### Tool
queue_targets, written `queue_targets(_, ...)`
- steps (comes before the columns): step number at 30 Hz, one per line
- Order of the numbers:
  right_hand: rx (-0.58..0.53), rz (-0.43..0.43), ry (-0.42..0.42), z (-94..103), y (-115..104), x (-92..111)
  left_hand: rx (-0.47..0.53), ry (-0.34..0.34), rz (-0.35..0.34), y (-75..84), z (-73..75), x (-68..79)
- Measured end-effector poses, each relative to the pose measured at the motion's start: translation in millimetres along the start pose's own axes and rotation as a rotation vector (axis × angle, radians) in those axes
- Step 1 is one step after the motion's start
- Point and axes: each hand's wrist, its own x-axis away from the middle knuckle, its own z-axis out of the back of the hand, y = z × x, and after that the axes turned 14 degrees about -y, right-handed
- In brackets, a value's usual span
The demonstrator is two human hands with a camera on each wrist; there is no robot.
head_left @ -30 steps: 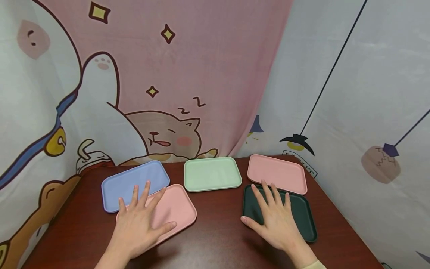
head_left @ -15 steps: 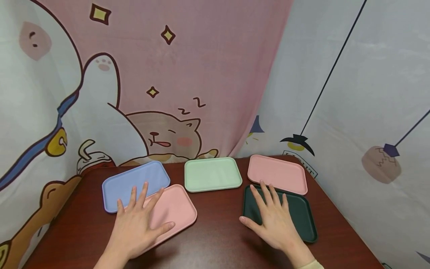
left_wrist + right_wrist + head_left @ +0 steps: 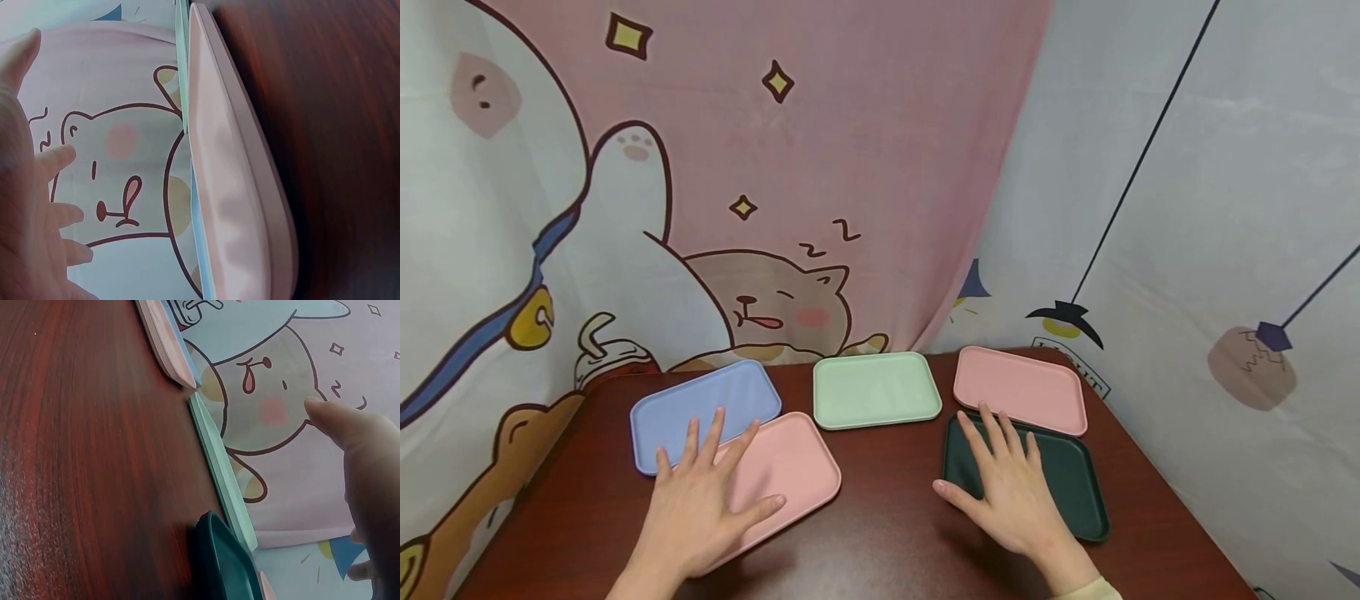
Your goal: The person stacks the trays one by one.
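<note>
In the head view, the left hand [image 3: 688,517] hovers over the near pink tray [image 3: 797,462], fingers spread wide and holding nothing; the right hand [image 3: 1015,500] hovers just as wide over the dark green tray [image 3: 1075,479]. The near pink tray lies at the left of the table [image 3: 880,542], its long axis slanting from near left to far right, as does that of the blue tray [image 3: 730,396] just behind it. The pale green tray [image 3: 877,389] lies crosswise at the back; the dark green tray and the far pink tray [image 3: 1022,387] slant from far left to near right. Two letters Z are printed on the curtain [image 3: 910,150]; a small lettered label [image 3: 1092,381] by the far pink tray is partly hidden. Against a second ago, both hands have drifted slightly left, while the trays lie as they did. In the left wrist view, the left hand's fingers are apart from the near pink tray. In the right wrist view, the thumb [image 3: 340,419] stands clear of the trays; the other fingers are mostly hidden.
</note>
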Motion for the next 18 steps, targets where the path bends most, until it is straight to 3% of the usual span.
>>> queue_targets(18, -0.083, 0.021, -0.013, -1.4, -6.1, -7.3, 0.025, 0.010, 0.023, -9.4, 0.7, 7.3)
